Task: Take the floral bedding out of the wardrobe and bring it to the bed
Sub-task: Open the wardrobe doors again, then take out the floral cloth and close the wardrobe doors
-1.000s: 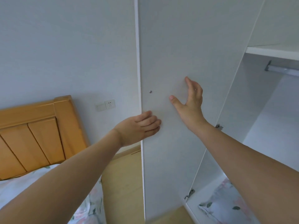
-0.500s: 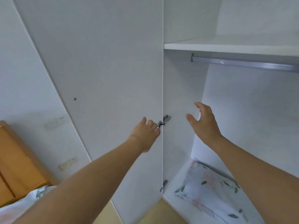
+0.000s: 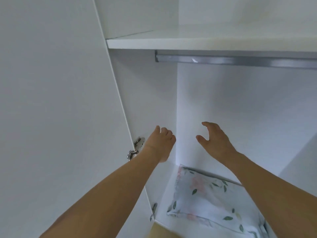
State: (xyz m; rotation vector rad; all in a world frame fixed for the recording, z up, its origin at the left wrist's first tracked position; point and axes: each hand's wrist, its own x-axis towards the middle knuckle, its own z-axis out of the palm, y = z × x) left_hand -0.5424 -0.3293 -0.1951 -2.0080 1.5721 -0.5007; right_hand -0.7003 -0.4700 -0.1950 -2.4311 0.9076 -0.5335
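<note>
Two bare hands, left hand (image 3: 161,143) and right hand (image 3: 216,141), reach with loose fingers, holding nothing, above the folded flowery white bedding (image 3: 211,203) inside the white wooden wardrobe (image 3: 240,109).

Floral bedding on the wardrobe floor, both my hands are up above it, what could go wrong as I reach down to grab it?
1. The left hand is close to the metal hinge on the open door; lowering it along that edge could scrape or pinch fingers.
2. The floral bedding lies folded but loose; gripping one edge with only the right hand may let it unfold and drag.
3. Leaning in deep could bump your head on the hanging rail.
</note>
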